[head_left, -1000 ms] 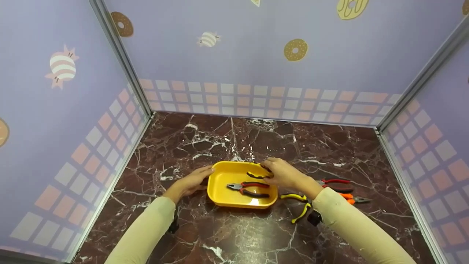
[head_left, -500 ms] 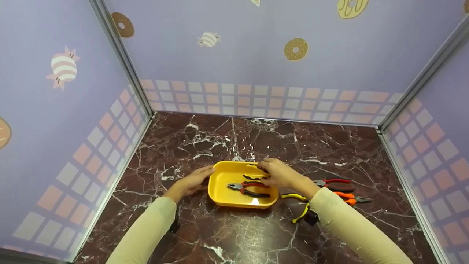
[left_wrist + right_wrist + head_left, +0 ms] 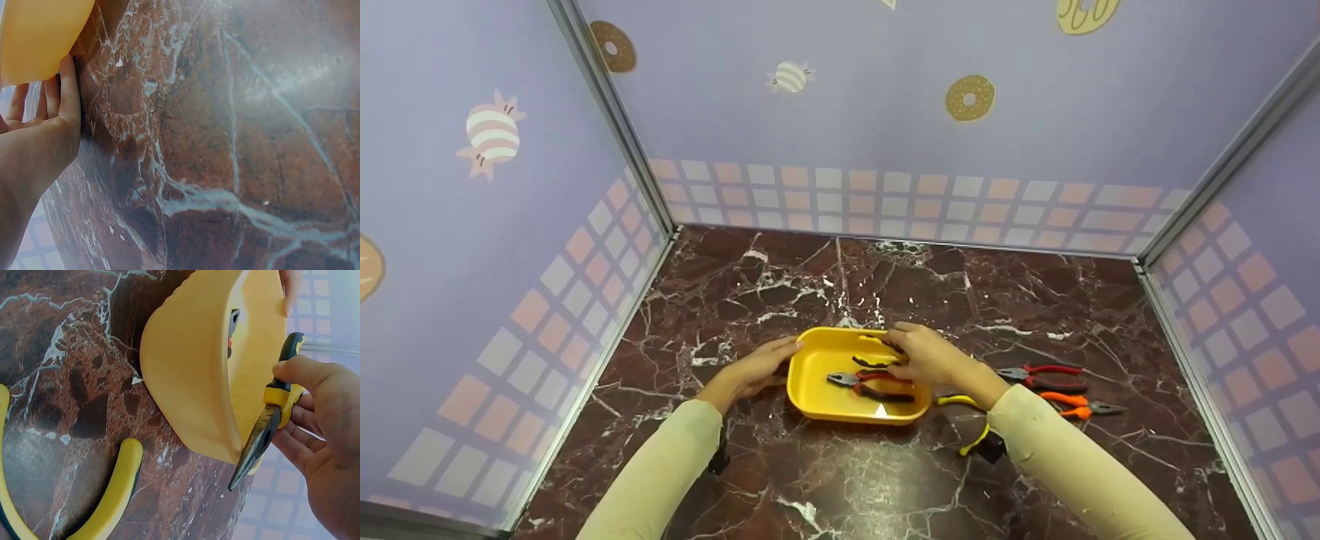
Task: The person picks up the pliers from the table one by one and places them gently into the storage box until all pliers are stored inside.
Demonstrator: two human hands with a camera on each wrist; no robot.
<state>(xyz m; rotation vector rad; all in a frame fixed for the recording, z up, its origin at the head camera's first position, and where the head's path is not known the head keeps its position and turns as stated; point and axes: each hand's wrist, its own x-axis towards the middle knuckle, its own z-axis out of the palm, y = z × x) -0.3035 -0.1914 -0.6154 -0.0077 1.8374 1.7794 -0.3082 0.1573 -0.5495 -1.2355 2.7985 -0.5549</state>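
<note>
A yellow plastic basin (image 3: 810,405) sits on the marble-patterned surface. My left hand (image 3: 754,371) touches its left end with fairly straight fingers, which show against the basin wall (image 3: 45,34) in the left wrist view. Over the right end, my right hand (image 3: 934,356) grips needle-nose pliers (image 3: 275,405) with yellow-and-black handles; thumb and fingers pinch them near the pivot. Their handles point left into the basin, and the tapered nose sticks out past the rim in the right wrist view. Inside the basin lie red-and-black combination pliers (image 3: 870,382).
Right of the basin, yellow-handled pliers (image 3: 960,401) lie partly under my right forearm. Farther right are red-and-black pliers (image 3: 1054,373) and orange-handled needle-nose pliers (image 3: 1080,407). Patterned panels (image 3: 885,112) wall in the back and both sides.
The needle-nose pliers in my right hand have shifted slightly left, with more of their handles showing over the basin. My left hand stays at the basin's left end.
</note>
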